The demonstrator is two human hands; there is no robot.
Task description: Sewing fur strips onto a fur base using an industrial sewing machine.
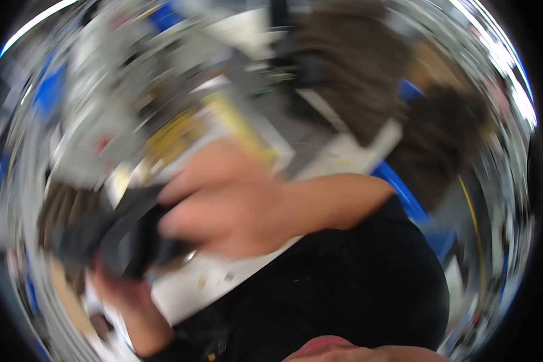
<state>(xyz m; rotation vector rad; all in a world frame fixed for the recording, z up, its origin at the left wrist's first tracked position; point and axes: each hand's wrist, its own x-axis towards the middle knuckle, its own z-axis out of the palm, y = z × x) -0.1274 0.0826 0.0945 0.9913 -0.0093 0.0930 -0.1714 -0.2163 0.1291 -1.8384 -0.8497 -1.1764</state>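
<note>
A dark grey or black piece of cloth [127, 235] is bunched at the left, over the white tabletop. My left hand [123, 292] grips it from below; part of the fingers is hidden behind the cloth. Across the cloth's right edge reaches my right hand [223, 202], its fingers bent and pinching the edge. Motion smears both hands and the cloth, so the cloth's exact kind cannot be made out.
A light grey machine, apparently a sewing machine [96, 136], stands beyond the cloth, with a yellow part [175, 136] beside it. Brown fabric [356, 66] is heaped at the far right. Further brown cloth [443, 136] lies over a blue bin [404, 190].
</note>
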